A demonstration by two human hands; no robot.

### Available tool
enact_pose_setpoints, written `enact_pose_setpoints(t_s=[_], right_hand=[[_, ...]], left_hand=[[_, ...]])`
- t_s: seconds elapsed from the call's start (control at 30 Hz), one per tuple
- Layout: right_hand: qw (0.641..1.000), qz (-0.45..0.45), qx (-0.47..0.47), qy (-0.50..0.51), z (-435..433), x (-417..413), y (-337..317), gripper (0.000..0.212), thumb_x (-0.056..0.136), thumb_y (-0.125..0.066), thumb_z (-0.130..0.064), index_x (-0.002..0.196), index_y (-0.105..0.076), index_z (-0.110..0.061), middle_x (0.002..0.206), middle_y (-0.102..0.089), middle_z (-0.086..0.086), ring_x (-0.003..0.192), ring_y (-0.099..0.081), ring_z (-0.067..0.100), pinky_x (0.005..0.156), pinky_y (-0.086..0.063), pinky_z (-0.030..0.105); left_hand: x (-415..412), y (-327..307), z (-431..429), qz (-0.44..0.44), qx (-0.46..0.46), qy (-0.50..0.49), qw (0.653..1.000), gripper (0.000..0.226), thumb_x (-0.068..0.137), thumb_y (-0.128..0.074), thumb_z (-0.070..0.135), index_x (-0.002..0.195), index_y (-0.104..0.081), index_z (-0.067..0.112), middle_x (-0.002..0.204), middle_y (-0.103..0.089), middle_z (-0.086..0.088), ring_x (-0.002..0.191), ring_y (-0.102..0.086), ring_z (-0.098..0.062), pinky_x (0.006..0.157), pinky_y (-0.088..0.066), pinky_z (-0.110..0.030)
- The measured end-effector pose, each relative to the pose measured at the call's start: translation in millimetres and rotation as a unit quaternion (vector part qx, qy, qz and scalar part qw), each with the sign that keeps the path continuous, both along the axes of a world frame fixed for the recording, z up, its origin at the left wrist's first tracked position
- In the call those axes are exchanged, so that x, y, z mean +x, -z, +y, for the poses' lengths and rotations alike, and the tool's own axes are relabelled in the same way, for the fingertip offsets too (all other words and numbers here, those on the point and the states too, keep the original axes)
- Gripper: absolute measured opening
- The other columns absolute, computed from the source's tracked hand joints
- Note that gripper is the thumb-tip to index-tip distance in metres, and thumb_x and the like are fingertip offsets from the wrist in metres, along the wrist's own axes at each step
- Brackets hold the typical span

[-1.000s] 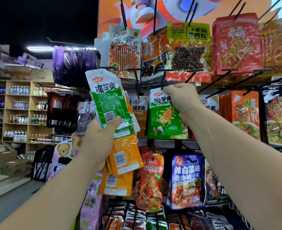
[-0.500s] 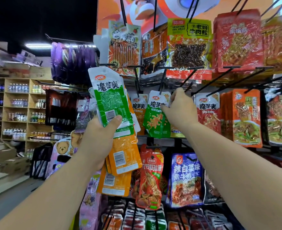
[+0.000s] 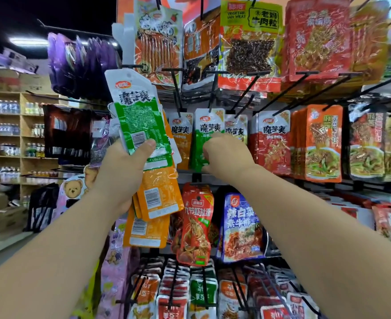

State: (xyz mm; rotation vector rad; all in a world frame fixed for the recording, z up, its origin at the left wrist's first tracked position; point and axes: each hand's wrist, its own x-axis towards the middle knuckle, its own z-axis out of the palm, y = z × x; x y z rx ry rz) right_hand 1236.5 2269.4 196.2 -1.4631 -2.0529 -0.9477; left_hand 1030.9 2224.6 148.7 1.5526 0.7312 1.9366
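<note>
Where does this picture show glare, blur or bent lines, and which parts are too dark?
Head view: the ceiling lamp is blown out against a black ceiling; glare streaks the shiny purple bags; the red packets at the top right are smeared; the black hooks fan outward from wide-angle distortion; print on the green packet in the left hand is readable.

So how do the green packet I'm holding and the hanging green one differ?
The held green packet shows its back, with barcode; the hanging green packet shows its front. The held one tilts in the left hand, over orange packets; the hanging one hangs upright on its peg, gripped by the right hand. Both have white tops, same lettering.
</note>
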Motion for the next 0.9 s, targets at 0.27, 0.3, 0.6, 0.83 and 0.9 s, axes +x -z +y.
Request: enact_pose_setpoints(t_s=[0.27, 0.3, 0.6, 0.83, 0.9], right_hand=[[0.988, 0.081, -0.095, -0.096, -9.2, 26.2, -1.0, 0.032, 0.084, -0.083, -0.044, 0.105, -0.078, -0.02, 0.101, -0.062, -0.012, 0.093, -0.059, 0.013, 0.078, -0.045, 0.029], [0.986, 0.095, -0.091, -0.098, -9.4, 24.1, -1.0, 0.031, 0.084, -0.083, -0.047, 0.102, -0.077, -0.022, 0.096, -0.059, -0.014, 0.09, -0.057, 0.012, 0.076, -0.043, 0.028], [0.989, 0.122, -0.005, -0.082, -18.1, 1.9, 5.9, 0.02, 0.089, -0.077, -0.027, 0.089, -0.057, -0.023, 0.095, -0.057, -0.003, 0.093, -0.059, 0.022, 0.076, -0.05, 0.035], [0.999, 0.028, -0.008, 0.016, -8.2, -9.2, 1.7, 0.041, 0.081, -0.084, -0.048, 0.1, -0.065, -0.018, 0.105, -0.058, 0.005, 0.099, -0.057, 0.029, 0.083, -0.057, 0.044], [1.0, 0.014, 0.011, 0.019, -4.6, -13.5, 3.0, 0.028, 0.087, -0.082, -0.037, 0.101, -0.07, -0.016, 0.104, -0.058, 0.006, 0.102, -0.058, 0.03, 0.079, -0.055, 0.041]], left_hand=[[-2.4, 0.1, 3.1, 0.006, -0.011, -0.003, 1.0, 0.012, 0.104, -0.064, 0.028, 0.114, -0.071, 0.029, 0.111, -0.079, 0.003, 0.106, -0.074, -0.029, 0.093, -0.059, -0.058], [-2.9, 0.1, 4.2, 0.008, -0.009, -0.007, 1.0, 0.014, 0.102, -0.066, 0.032, 0.115, -0.071, 0.029, 0.113, -0.078, 0.002, 0.108, -0.073, -0.031, 0.095, -0.057, -0.061], [-5.0, 0.6, 5.9, -0.001, -0.023, 0.015, 1.0, 0.034, 0.094, -0.072, 0.044, 0.123, -0.068, 0.028, 0.117, -0.077, 0.001, 0.11, -0.073, -0.032, 0.095, -0.057, -0.061], [-4.9, -1.5, 7.6, -0.007, -0.035, 0.007, 0.999, 0.049, 0.085, -0.072, 0.051, 0.125, -0.065, 0.025, 0.117, -0.076, -0.004, 0.107, -0.073, -0.034, 0.093, -0.057, -0.065], [-6.3, -1.4, 9.0, -0.005, -0.034, 0.008, 0.999, 0.046, 0.084, -0.071, 0.052, 0.122, -0.067, 0.025, 0.114, -0.076, -0.009, 0.104, -0.073, -0.04, 0.089, -0.058, -0.068]])
